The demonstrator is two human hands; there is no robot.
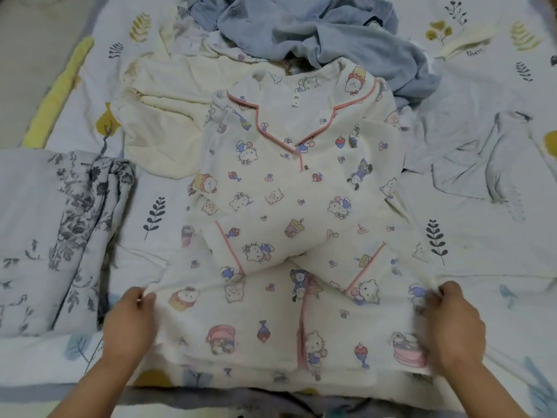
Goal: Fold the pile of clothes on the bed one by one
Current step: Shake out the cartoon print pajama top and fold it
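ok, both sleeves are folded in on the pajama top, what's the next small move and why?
Probably lift the bottom edge and fold it up toward the collar. The left hand and right hand each pinch a lower corner of the pajama top, which lies flat with both sleeves crossed inward.

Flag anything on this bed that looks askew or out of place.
Nothing is damaged or spilled. The pajama top lies flat and square, both sleeves crossed over its front, left hand and right hand pinching its lower edges. Only the blue garments behind lie crumpled, still unfolded.
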